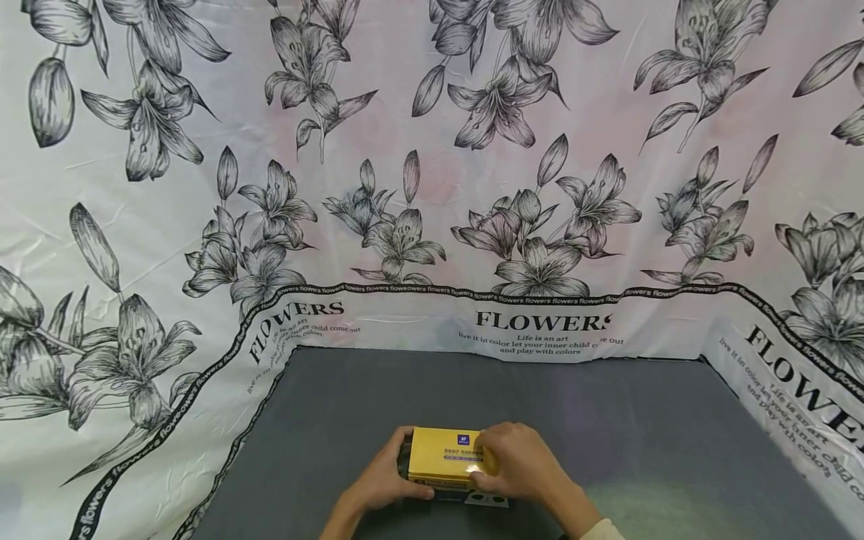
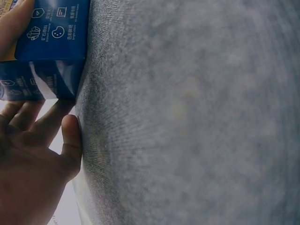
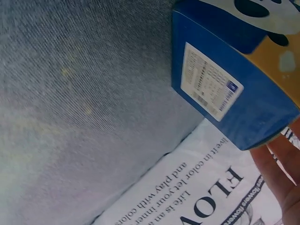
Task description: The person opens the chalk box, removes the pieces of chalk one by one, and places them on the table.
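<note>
A cardboard box (image 1: pixel 442 454) with a yellow top and blue lower sides is held between both hands, low over the grey surface. My left hand (image 1: pixel 388 472) is around its left end, the thumb along the lower front and the fingers toward the back. With thumb at the front edge and fingers over the top, my right hand (image 1: pixel 516 461) grips the right part. White icons and small print cover the blue faces of the box (image 2: pixel 54 30) in the left wrist view. In the right wrist view the box (image 3: pixel 213 79) shows a white barcode label and part of a panda picture.
A dark grey cloth surface (image 1: pixel 351 390) lies under the hands. White cloth (image 1: pixel 405 322) printed with black lilies and "FLOWERS" lettering rises behind it and borders both sides.
</note>
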`<move>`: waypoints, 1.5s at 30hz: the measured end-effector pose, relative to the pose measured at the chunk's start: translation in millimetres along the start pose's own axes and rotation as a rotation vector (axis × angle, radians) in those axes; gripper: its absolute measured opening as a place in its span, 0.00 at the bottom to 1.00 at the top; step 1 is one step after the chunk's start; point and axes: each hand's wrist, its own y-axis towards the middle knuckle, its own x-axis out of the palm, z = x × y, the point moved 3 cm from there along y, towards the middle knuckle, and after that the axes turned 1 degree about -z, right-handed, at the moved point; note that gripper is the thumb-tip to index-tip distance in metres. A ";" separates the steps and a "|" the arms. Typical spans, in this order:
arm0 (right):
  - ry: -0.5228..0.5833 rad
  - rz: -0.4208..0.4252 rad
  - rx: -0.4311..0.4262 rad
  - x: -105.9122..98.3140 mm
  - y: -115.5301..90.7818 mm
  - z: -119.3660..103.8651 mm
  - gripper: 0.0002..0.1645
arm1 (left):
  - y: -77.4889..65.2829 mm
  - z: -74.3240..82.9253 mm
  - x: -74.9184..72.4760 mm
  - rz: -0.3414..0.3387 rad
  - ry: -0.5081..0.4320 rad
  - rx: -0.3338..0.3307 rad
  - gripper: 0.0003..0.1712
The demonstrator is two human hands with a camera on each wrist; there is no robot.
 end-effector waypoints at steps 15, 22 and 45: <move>-0.003 -0.215 0.078 0.8 8.7 -4.6 0.22 | 0.7 1.6 0.1 -0.043 -0.069 0.007 0.55; -0.021 -0.323 0.061 -6.4 10.9 -7.0 0.27 | 2.7 1.9 -2.2 -0.051 -0.065 0.007 0.54; 0.230 -0.240 0.137 -4.8 5.4 14.8 0.27 | 3.1 -1.7 -2.7 -0.065 -0.044 0.020 0.54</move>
